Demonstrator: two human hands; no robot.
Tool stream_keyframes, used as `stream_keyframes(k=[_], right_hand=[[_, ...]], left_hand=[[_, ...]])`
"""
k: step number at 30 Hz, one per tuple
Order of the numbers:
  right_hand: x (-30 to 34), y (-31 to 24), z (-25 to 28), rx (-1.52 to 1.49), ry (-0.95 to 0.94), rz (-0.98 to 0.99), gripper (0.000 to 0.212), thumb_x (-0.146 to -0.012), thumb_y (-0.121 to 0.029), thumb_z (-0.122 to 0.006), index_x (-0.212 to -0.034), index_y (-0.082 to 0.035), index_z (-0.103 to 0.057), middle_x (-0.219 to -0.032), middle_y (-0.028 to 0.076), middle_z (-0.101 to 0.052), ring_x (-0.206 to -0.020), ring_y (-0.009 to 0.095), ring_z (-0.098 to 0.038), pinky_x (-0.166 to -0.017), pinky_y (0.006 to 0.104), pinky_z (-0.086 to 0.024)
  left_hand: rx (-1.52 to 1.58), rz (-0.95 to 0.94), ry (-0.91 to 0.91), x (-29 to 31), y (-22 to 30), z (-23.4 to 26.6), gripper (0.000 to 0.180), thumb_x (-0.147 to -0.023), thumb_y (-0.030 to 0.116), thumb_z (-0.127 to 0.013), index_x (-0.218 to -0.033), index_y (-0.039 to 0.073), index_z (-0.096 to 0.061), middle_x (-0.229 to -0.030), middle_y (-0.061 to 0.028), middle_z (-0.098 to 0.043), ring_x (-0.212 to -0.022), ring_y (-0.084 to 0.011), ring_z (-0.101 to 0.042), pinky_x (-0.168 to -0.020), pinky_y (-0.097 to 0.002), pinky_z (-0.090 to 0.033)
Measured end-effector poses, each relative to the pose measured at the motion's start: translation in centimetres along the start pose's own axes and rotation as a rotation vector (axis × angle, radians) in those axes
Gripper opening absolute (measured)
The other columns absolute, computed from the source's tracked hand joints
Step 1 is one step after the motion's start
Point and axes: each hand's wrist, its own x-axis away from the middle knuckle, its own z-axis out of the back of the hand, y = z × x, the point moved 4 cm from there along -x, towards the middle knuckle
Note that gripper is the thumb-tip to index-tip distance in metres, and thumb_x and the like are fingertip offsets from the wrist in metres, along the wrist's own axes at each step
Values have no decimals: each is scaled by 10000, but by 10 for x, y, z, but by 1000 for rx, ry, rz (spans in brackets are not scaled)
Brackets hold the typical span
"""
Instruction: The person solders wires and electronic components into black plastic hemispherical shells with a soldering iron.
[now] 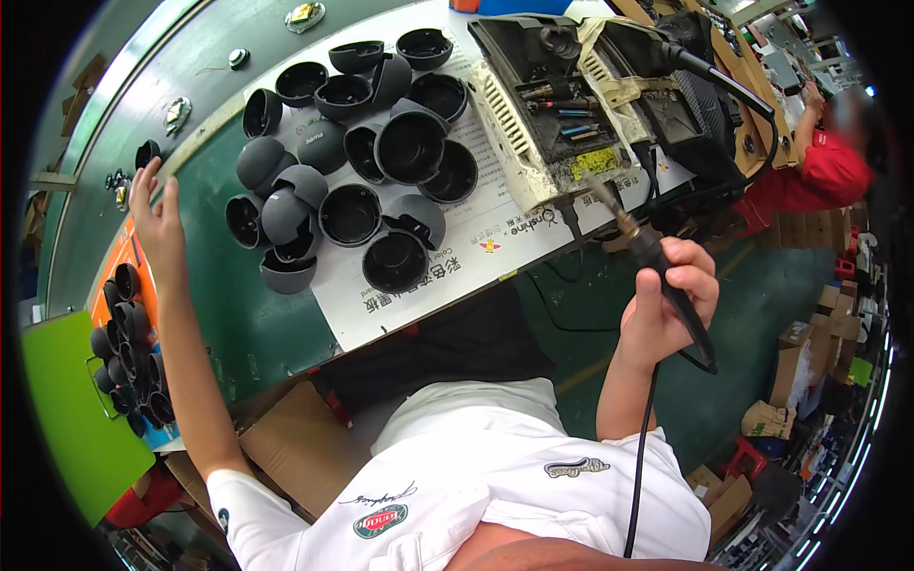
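My right hand (666, 309) is wrapped round the dark handle of a soldering iron (655, 255), its metal tip pointing up and left toward the soldering station. A cable hangs from the handle's end. My left hand (158, 219) reaches out over the far-left side with fingers stretched and apart, close to a small black round cup (147, 152) on the conveyor. Nothing shows in its grasp. Between my hands, many dark grey cup-shaped plastic shells (409, 149) lie clustered on a white printed sheet (357, 319) and the green bench top (271, 333).
The soldering station (500, 138) holds a yellow patch (594, 164) and several thin tools. Small parts, including a round one with a wire (238, 59), sit along the conveyor (205, 81). More shells (133, 352) lie at left. A person in red (828, 171) works at right.
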Motion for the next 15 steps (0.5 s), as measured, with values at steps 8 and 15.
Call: stream_keyframes(k=[8,15], right_hand=[[-7,-7,-6,334,-185,241,257,-722,-51,-760,-850,-53,-537,-931,110,-580,-836,248,-591,-740,337,-509],[11,9,7,-162,-42,-27,239,-820,-130,-680,-945,-56,-489,-997,135,-529,-813,219,-540,-675,311,-497]], left_hand=[[195,157,-119,136,74,26,348,-868,12,-530,-1215,9,-501,-1349,-104,-414,-1163,-151,-453,-900,-260,-403],[-84,-87,-155,147,109,11,529,-717,168,-738,-1179,39,-515,-1197,-154,-481,-1099,-319,-481,-893,-367,-417]])
